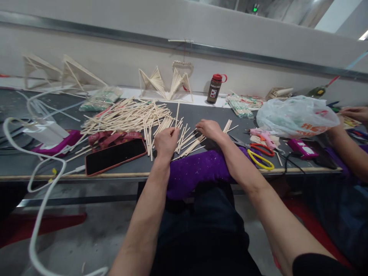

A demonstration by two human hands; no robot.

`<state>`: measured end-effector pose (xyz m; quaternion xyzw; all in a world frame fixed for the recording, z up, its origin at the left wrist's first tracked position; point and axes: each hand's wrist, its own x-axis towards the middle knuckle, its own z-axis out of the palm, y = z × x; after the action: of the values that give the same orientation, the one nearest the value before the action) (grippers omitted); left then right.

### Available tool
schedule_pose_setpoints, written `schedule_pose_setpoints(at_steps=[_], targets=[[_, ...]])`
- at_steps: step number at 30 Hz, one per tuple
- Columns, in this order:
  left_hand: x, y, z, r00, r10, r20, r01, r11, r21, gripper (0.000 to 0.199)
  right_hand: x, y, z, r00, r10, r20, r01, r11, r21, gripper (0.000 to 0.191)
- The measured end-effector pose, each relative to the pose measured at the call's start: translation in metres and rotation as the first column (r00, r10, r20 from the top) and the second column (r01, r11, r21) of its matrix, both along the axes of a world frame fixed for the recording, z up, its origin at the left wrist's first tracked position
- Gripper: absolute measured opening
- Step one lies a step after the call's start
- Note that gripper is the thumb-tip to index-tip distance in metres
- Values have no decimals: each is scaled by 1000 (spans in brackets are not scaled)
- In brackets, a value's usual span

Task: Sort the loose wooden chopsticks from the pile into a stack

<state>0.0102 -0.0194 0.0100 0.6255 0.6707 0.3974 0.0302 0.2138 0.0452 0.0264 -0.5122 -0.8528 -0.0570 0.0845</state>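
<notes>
My left hand (166,142) is closed in a fist-like grip, and a thin wooden stick (177,113) rises upright from it. To its right, my right hand (211,129) hovers low over or rests on loose sticks (191,145). Its fingers are curled together, and whatever is between them is hidden. More sticks (149,136) lie close to the left hand, at the front of a large heap of sticks (129,115). Beneath my right forearm, a purple cloth (198,168) drapes over the table's edge.
A phone (116,156) and a white cable (43,203) lie left. Right are scissors (260,157), a pink glue gun (263,137) and a plastic bag (296,117). Behind stand a bottle (214,90) and stick models (152,82). Another person's arm (347,143) is at far right.
</notes>
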Motion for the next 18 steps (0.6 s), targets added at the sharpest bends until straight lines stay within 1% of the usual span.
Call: schedule_pose_setpoints(at_steps=[3,5,8,10,13,15,18], targets=[[-1,0,1,993,-43,105,38,998,53,35,-13,14,-1,982,105,158,-102,994,-27,31],[-2,0,1,978,-74,194,62,996,70,34,-20,19,0,956,148,253,-144,989,-36,28],[-3,2,0,922,-125,366,101,991,85,35,-24,20,2,929,172,329,-177,984,-17,28],[-5,4,-2,857,-151,492,114,988,104,34,-22,17,3,922,188,339,-199,980,-3,28],[-6,9,-6,734,-190,652,123,981,148,28,-17,10,6,930,180,319,-202,979,37,25],[-6,11,-6,660,-207,722,115,978,175,28,-14,6,8,944,160,289,-191,978,80,25],[-5,11,-3,564,-220,796,77,974,215,27,-13,1,11,960,127,249,-162,979,125,27]])
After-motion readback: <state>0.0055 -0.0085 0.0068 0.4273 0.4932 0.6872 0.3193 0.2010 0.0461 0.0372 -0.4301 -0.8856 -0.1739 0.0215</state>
